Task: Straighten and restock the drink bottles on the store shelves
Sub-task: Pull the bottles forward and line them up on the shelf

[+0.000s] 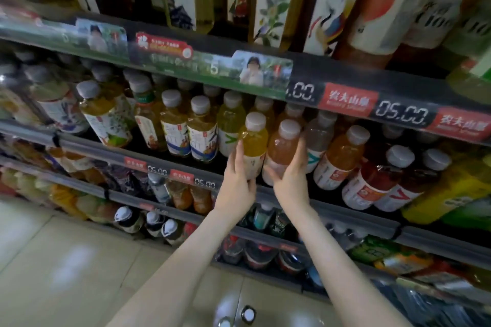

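Holding one each: left hand curled round the yellow bottle, right hand round the orange bottle, side by side at the front of the middle shelf. They look full, so probably hefty, and the smooth plastic may slip. I'd grab low on the label.

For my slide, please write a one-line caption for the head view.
Left hand grips a white-capped yellow plastic drink bottle, right hand a pinkish-orange bottle beside it, at the grey shelf front.

Dark shelf — crowded with upright white-capped drink bottles.
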`<act>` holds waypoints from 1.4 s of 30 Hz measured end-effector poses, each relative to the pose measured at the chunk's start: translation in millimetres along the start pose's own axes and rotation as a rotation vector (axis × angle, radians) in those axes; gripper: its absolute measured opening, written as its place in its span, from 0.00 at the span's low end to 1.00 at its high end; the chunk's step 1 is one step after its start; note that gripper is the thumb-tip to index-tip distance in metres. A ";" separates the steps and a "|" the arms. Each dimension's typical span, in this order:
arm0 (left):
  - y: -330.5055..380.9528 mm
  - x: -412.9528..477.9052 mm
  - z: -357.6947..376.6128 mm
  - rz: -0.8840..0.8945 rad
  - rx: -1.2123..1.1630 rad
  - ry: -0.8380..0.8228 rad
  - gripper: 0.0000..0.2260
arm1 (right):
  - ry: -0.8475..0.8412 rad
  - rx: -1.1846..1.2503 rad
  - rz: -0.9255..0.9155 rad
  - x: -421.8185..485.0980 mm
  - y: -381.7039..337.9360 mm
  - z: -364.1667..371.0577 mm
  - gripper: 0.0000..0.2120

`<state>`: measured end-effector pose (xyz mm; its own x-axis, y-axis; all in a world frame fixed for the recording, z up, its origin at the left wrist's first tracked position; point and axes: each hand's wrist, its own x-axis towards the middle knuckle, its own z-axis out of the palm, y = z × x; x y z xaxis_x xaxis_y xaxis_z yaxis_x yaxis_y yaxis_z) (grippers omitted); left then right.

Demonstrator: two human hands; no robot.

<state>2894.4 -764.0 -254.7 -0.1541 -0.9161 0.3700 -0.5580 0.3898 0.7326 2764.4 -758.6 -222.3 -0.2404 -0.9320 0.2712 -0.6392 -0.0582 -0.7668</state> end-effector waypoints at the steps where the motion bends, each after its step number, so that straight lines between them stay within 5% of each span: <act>1: -3.7 -11.8 -4.9 0.003 0.016 0.015 0.37 | 0.031 0.015 0.003 -12.6 4.8 4.0 0.47; 6: -83.8 -111.1 -16.7 0.045 0.282 0.068 0.18 | 0.094 -0.092 0.030 -127.5 50.9 55.8 0.39; 11: -184.2 -224.3 -5.1 -0.157 0.368 -0.324 0.15 | -0.253 -0.150 0.578 -248.0 121.2 134.3 0.34; 16: -288.0 -343.9 46.7 -0.484 0.325 -0.627 0.18 | -0.637 -0.296 0.720 -352.3 226.4 239.1 0.34; 24: -413.2 -468.8 145.2 -0.783 0.221 -0.735 0.18 | -1.001 -0.683 0.559 -388.9 392.1 382.8 0.28; 28: -434.4 -500.1 159.3 -0.852 0.168 -0.713 0.17 | -1.046 -0.829 0.487 -401.7 435.1 413.0 0.24; 36: -399.7 -483.6 126.1 -0.791 0.152 -0.857 0.16 | -1.111 -0.891 0.296 -405.5 445.7 406.1 0.20; 42: -382.6 -431.4 101.5 -0.662 0.204 -0.767 0.19 | -1.040 -0.694 0.282 -408.2 377.6 366.3 0.25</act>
<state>3091.6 -527.4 -752.6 -0.2043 -0.7824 -0.5883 -0.8371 -0.1719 0.5193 2888.7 -531.2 -835.7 0.0511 -0.7394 -0.6713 -0.9803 0.0911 -0.1750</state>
